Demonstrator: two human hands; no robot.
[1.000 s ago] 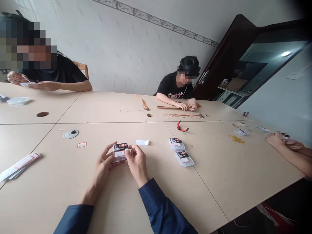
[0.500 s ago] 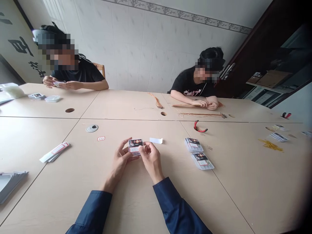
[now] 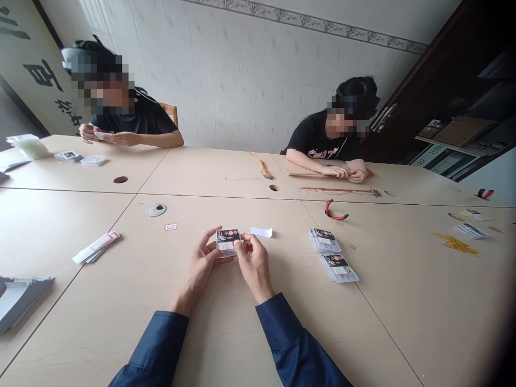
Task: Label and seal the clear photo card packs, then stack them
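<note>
Bench: long pale wooden bench point(image 3: 226, 333), seen ahead of the person.
Printed card pack: a black-topped pack point(image 3: 228, 242) held above the bench, between both hands.
Left hand: left hand point(image 3: 200, 271) grips the pack's left edge.
Right hand: right hand point(image 3: 255, 267) pinches its right edge.
Nearby: white paper strip point(image 3: 261, 232) just beyond the right hand; two clear plastic packets point(image 3: 329, 255) further right; red-handled pliers point(image 3: 335, 210) beyond them.

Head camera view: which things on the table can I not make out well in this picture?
The printed card: its print is too small to read, and the right hand covers its right edge.
The two plastic packs: their labels are too small to read.
The stack of white packets: cut off by the left edge.
</note>
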